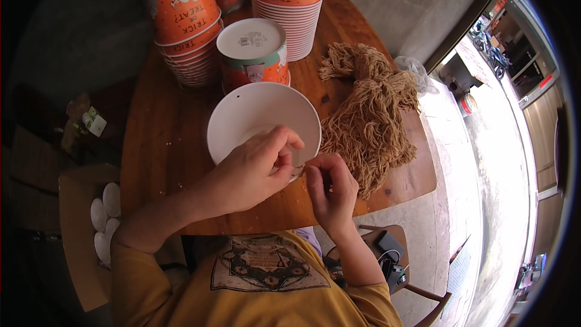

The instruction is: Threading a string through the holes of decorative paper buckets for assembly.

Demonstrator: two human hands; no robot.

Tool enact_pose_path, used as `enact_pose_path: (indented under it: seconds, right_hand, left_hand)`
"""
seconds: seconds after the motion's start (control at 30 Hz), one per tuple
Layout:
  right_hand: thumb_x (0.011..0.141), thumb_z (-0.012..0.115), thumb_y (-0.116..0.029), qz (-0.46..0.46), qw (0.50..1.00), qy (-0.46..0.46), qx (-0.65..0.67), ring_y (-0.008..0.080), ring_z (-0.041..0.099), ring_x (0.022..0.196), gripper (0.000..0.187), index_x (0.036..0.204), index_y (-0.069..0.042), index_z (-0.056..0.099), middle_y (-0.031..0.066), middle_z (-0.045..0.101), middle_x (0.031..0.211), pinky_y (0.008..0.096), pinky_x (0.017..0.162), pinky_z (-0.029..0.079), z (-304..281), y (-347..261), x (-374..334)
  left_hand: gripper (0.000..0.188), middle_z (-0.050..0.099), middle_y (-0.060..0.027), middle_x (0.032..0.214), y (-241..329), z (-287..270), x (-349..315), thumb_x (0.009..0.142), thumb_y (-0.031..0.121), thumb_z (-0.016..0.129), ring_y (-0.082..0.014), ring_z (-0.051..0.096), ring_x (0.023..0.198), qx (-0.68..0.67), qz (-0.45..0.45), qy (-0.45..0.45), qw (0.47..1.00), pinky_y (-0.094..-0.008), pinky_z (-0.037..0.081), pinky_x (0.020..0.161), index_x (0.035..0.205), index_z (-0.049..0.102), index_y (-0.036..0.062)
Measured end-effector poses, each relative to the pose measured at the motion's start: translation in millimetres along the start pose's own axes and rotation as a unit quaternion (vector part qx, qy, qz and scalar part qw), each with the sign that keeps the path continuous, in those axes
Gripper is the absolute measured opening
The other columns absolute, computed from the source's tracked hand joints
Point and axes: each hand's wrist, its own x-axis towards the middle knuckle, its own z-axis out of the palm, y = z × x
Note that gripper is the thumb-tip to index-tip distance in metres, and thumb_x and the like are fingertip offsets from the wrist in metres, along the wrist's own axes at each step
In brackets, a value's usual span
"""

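A white-lined paper bucket stands mouth up at the table's near middle, with a small dark hole by its far rim. My left hand reaches across its near side, fingers curled and thumb bent in toward them at the right part of the rim. Just right of that rim, my right hand is closed in a pinch, thumb against forefinger. Whatever sits between the fingertips of the two hands is too small to make out. To the right lies a heap of tan cords, close by my right hand.
An upturned orange bucket stands right behind the white-lined one. Tall stacks of orange paper buckets rise at the back of the wooden table. A cardboard box with white round items is at lower left; a wooden chair holds dark devices.
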Motion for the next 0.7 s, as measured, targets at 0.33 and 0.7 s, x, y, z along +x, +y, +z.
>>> enact_pose_path:
  seconds: [0.33, 0.7]
  right_hand:
    - [0.088, 0.066, 0.0, -0.015, 1.0, 0.012, 0.003, 0.0145, 0.054, 0.058, 0.01, 0.094, -0.003, 0.059, 0.0067, 0.057, 0.078, 0.0256, 0.053, 0.044, -3.2, 2.3, -4.9]
    - [0.082, 0.071, -0.002, -0.034, 0.999, -0.006, -0.013, 0.0148, 0.052, 0.055, 0.02, 0.097, -0.005, 0.06, 0.0062, 0.055, 0.074, 0.0264, 0.05, 0.043, -10.8, 4.9, -9.8]
  left_hand:
    - [0.009, 0.057, -0.0072, 0.089, -1.3, 2.2, 1.3, 0.083, -0.002, 0.061, -0.0225, 0.058, 0.086, 0.115, 0.093, 0.055, 0.988, -0.0328, 0.049, 0.076, 0.089, 0.057, 0.0025]
    - [0.01, 0.056, -0.0067, 0.088, 0.1, 3.2, 1.3, 0.083, -0.002, 0.063, -0.0231, 0.058, 0.087, 0.111, 0.101, 0.048, 0.988, -0.0341, 0.049, 0.077, 0.089, 0.057, 0.0028]
